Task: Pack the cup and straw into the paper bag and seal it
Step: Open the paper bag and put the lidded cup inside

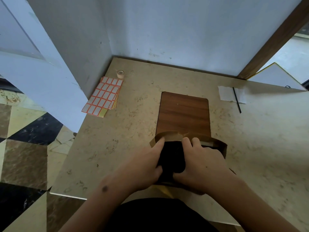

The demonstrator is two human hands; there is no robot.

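Observation:
A brown paper bag (pixel 217 146) stands open near the front of the stone table, its mouth facing up. A dark cup (pixel 172 156) sits in the bag's mouth, between both hands. My left hand (pixel 143 164) grips the cup's left side, its fingers reaching over the bag's left rim. My right hand (pixel 200 161) holds the cup's right side, with fingers on the bag's far edge. A thin black straw (pixel 237 99) lies on a white napkin (pixel 231 95) at the back right, apart from both hands.
A wooden board (pixel 184 113) lies flat behind the bag. Sheets of red-bordered labels (pixel 104 96) and a small tape roll (pixel 120 74) sit at the back left. A wall closes off the table's far side. The table's left edge drops to a tiled floor (pixel 25 148).

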